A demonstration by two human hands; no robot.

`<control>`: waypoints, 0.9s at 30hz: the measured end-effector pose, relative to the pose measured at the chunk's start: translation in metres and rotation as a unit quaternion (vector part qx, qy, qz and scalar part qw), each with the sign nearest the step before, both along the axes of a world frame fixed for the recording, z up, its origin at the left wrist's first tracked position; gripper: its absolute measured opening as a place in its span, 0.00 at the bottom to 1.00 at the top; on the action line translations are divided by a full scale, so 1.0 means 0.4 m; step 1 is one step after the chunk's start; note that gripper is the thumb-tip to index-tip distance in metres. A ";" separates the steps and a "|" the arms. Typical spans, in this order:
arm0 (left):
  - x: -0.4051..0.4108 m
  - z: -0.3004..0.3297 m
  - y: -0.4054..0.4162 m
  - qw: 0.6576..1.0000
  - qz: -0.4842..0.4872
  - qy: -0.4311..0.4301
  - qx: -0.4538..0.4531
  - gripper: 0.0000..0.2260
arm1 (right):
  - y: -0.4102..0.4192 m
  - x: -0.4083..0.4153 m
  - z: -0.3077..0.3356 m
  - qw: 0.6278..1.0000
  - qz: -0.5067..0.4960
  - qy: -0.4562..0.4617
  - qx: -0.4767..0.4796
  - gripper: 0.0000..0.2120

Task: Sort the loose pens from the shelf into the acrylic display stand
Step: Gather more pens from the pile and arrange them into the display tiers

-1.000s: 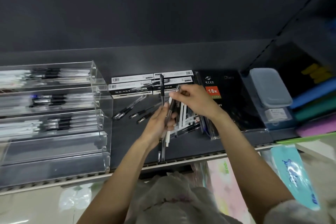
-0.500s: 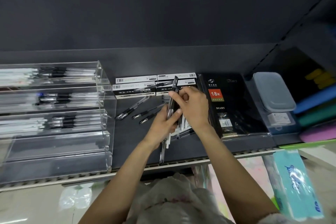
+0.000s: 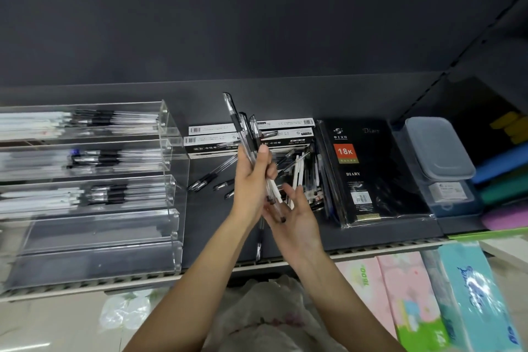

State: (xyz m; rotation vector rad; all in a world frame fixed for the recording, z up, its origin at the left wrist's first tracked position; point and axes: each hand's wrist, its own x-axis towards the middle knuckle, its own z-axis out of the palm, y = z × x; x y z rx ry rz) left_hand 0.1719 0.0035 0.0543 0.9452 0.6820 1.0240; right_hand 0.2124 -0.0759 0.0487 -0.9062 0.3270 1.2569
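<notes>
The right hand (image 3: 297, 217) is spread, palm up beneath the lower ends of a bundle of pens (image 3: 248, 148) that the left hand (image 3: 251, 183) grips upright. The acrylic display stand (image 3: 94, 194) lies left of that grip, troughs running crosswise; bare shelf (image 3: 205, 226) between them.

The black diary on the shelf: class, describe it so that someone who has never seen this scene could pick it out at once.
Start at the acrylic display stand on the left of the dark shelf, then move right past the pile of loose pens. The black diary lies flat, just left of a lidded plastic box. Only it bears an orange "18K" label.
</notes>
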 end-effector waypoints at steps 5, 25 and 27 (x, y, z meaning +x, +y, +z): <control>0.002 -0.007 -0.037 0.996 -0.009 0.028 -0.083 0.06 | 0.031 0.008 0.035 0.997 -0.010 0.039 0.071 0.15; -0.107 0.011 -0.040 0.971 -0.143 0.090 -0.172 0.13 | 0.085 0.079 0.091 0.833 0.259 -0.488 -0.011 0.03; -0.122 0.011 -0.042 0.966 -0.148 0.069 -0.199 0.12 | 0.081 0.072 0.080 0.839 0.256 -0.480 -0.020 0.05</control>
